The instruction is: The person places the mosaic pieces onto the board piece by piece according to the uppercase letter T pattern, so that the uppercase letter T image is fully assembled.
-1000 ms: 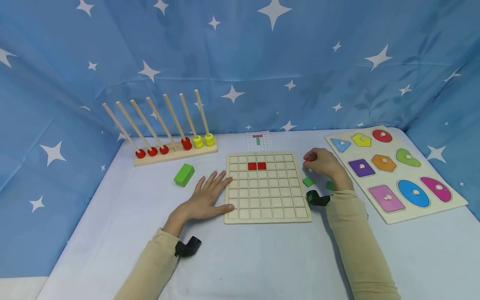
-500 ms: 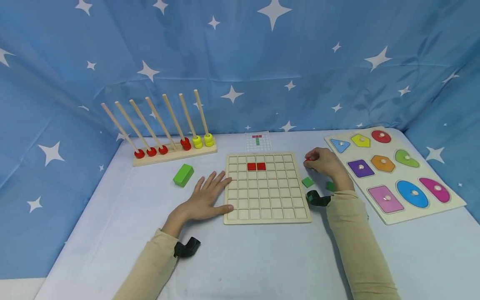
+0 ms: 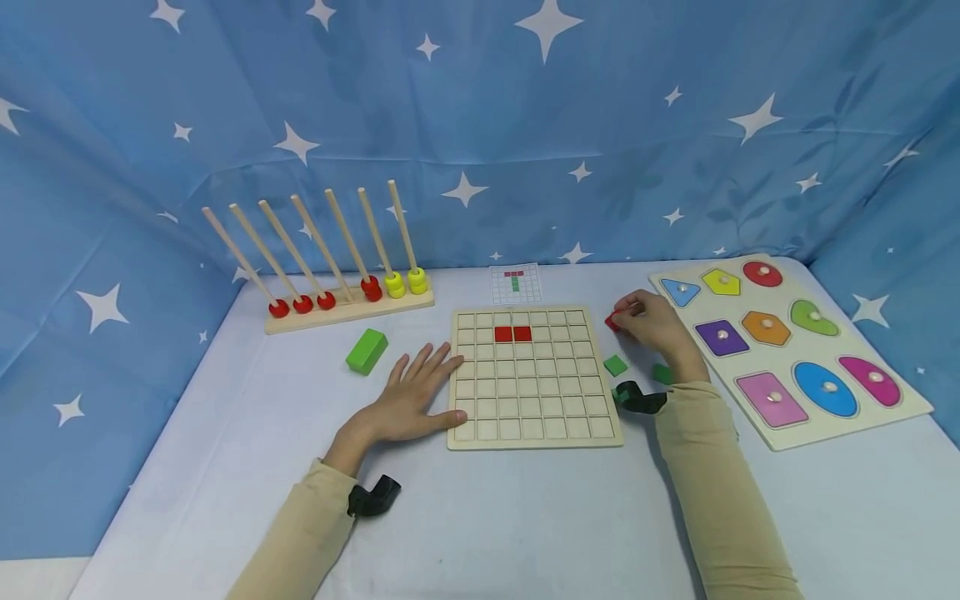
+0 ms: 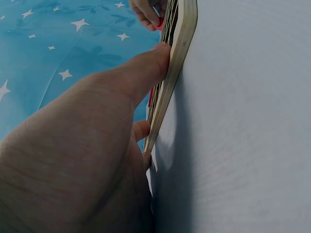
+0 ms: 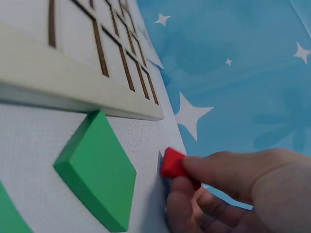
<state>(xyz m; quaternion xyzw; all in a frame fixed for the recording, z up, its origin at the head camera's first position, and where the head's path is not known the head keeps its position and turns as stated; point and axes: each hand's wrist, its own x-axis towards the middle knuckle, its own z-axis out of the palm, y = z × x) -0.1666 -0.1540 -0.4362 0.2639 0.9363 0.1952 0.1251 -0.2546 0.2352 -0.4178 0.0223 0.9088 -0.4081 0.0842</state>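
Note:
My right hand [image 3: 651, 321] pinches a red square tile [image 5: 174, 164] between thumb and fingers, just off the right side of the wooden grid board [image 3: 517, 407]. In the right wrist view the tile is tilted close over the table. Two red tiles [image 3: 513, 333] sit side by side in the board's second row. My left hand [image 3: 408, 400] lies with spread, straight fingers at the board's left edge, its thumb and fingertips on the frame. A green tile [image 3: 616, 365] lies by the board's right edge, below my right hand; other green tiles [image 3: 662, 373] are partly hidden by the wrist.
A pattern card [image 3: 516, 284] with a red and green T lies behind the board. Left of it stand a peg abacus [image 3: 352, 311] with red and yellow beads and a green block [image 3: 367, 351]. A knobbed shape puzzle [image 3: 787, 358] lies at the right.
My right hand has shifted slightly up, and the red tile in its fingers now shows more. My left hand stays in place on the board's edge.

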